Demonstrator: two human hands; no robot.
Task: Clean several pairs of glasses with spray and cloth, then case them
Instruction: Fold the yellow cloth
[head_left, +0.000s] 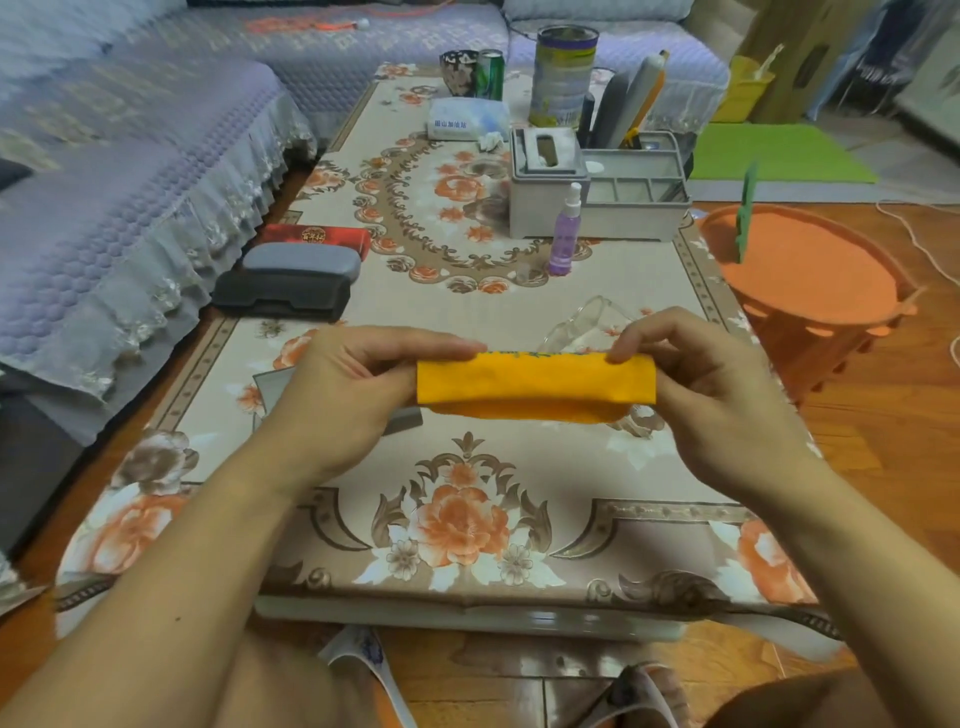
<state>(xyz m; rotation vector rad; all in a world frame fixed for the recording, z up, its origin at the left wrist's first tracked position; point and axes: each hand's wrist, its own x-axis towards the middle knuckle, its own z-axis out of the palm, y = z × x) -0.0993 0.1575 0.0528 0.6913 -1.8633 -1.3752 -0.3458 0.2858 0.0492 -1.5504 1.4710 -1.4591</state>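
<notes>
1. Three closed glasses cases sit at the table's left edge: a black case (281, 295), a grey case (303, 261) and a red case (317, 238); the purple spray bottle (565, 231) stands upright beside a grey organiser (631, 195); its contents are unclear.
2. Your left hand (343, 395) and right hand (711, 384) each pinch one end of the folded orange cloth (535, 383), raised above the floral table (467, 519).
3. The cloth's long axis runs left to right; clear glasses (587, 325) seem to lie just behind it.

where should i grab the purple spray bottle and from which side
Grip the purple spray bottle around its straight lower body, coming from the near, open side. It stands upright, and the grey tissue box and organiser tray crowd it from behind, so a rear approach is blocked.
</notes>
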